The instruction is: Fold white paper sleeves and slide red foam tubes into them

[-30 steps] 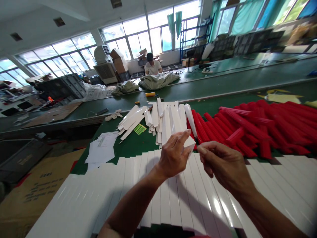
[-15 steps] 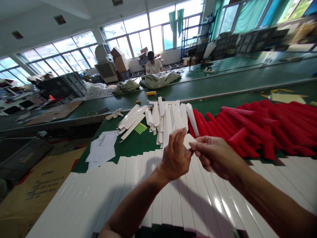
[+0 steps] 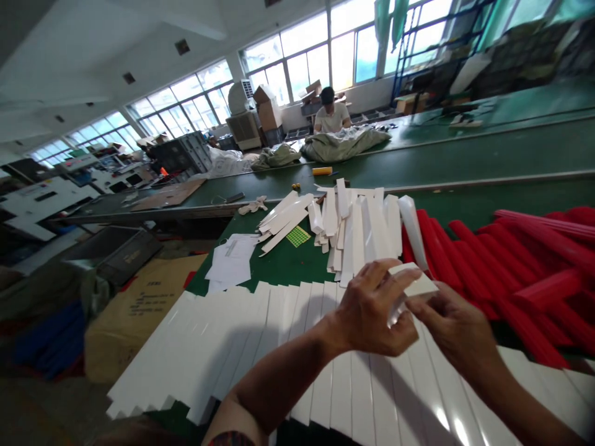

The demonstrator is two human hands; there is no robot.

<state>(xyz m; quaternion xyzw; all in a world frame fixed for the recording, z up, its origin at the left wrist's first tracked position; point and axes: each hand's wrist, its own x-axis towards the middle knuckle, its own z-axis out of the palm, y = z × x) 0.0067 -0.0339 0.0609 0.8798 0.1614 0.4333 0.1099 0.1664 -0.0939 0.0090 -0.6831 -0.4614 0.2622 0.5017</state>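
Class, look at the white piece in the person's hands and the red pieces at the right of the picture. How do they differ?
Colour: the white piece is plain white, while the red pieces are bright red.
Position: the white piece is held up in the left hand, with the right hand at it; the red pieces lie on the green table.
Number: the white piece is single; the red pieces form a pile.

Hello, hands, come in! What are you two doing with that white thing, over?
Left hand holding white piece. Right hand at its end, grip partly hidden. White strips lined up below, red pieces beyond.
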